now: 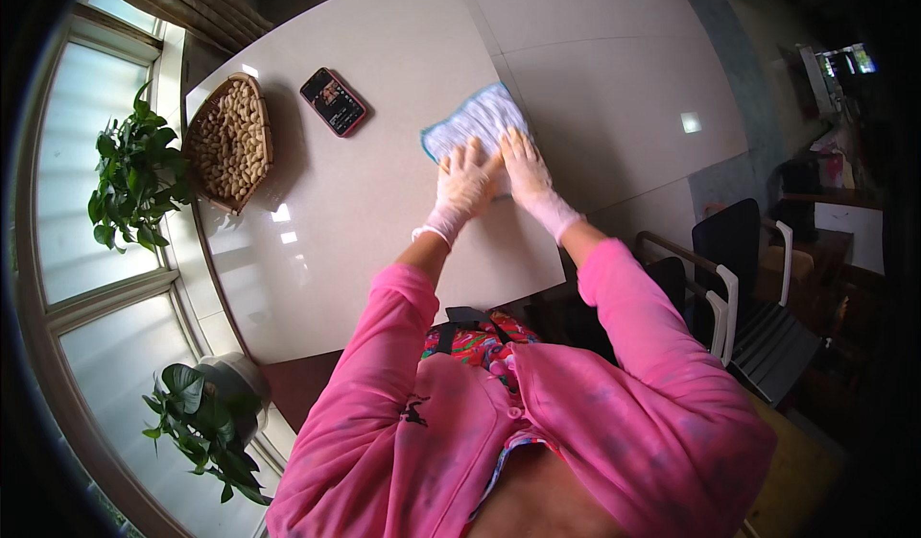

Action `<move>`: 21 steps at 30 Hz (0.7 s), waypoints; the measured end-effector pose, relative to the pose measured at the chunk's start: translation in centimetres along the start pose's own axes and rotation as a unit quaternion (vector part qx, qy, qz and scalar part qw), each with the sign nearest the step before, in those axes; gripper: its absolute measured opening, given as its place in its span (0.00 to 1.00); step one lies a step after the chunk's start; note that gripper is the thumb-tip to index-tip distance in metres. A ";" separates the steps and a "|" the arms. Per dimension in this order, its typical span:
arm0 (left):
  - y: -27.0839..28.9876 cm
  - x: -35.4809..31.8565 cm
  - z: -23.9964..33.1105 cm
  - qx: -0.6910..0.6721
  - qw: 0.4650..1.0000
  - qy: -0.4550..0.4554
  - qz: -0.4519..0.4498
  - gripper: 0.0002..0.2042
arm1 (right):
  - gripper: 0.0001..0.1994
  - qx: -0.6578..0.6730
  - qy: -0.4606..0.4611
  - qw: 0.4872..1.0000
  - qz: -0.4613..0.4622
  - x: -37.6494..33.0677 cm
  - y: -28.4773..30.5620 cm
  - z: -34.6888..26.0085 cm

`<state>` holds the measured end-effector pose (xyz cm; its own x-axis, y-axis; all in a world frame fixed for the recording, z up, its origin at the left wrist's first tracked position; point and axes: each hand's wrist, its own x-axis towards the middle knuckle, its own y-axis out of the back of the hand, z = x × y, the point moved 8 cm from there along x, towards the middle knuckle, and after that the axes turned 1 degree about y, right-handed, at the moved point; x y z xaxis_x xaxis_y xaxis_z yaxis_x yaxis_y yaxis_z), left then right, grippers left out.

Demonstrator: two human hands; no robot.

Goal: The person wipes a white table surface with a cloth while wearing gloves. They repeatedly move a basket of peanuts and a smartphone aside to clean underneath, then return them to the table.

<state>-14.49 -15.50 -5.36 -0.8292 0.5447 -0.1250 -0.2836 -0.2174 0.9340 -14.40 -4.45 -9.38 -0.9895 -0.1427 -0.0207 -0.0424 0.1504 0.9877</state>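
A grey-white cleaning cloth (477, 119) with a blue-green edge lies on the right part of the pale, glossy table (384, 192), close to its right edge. Both of my hands wear thin translucent gloves. My left hand (464, 183) rests on the near left part of the cloth, fingers stretched out. Beside it, my right hand (526, 170) presses flat on the cloth's right side, its fingers straight. The two hands meet at the thumbs. Part of the cloth is hidden beneath them.
A woven basket (270, 133) of unshelled peanuts (230, 144) stands at the table's left edge, with a phone (334, 102) right of it, screen lit. Potted plants (139, 173) line the window at left. Chairs (739, 279) stand to the right, on the floor beyond the table.
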 end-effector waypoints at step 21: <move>-0.1 -26.4 -6.7 -0.063 0.997 0.036 -0.032 0.24 | 0.27 0.010 0.192 0.974 -0.122 -16.5 -2.8 -20.7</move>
<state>4.20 -35.24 -4.37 -0.8385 0.5023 -0.2112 -0.3915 -0.2859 0.8746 4.89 -22.77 -8.59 -0.8251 -0.5317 -0.1909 -0.2761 0.0848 0.9574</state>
